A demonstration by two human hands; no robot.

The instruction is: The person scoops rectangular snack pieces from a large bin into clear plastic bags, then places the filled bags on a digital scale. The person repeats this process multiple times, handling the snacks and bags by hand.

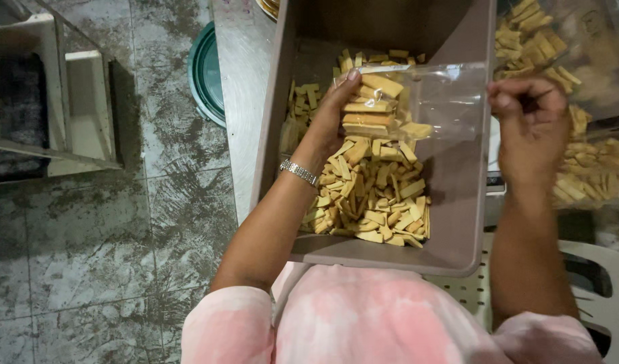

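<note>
Your left hand (333,111) pinches biscuit sticks (371,108) into the clear plastic bag (434,101), at twelve o'clock in the brown tub (458,222); your right hand (532,125), at three o'clock, closed on the bag's edge, stretches its mouth open.

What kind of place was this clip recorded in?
Probably a small snack-packing workroom. A brown tub holds loose tan biscuit sticks, the left hand fills a clear bag that the right hand holds, and filled bags lie nearby, above a worn tiled floor.
</note>
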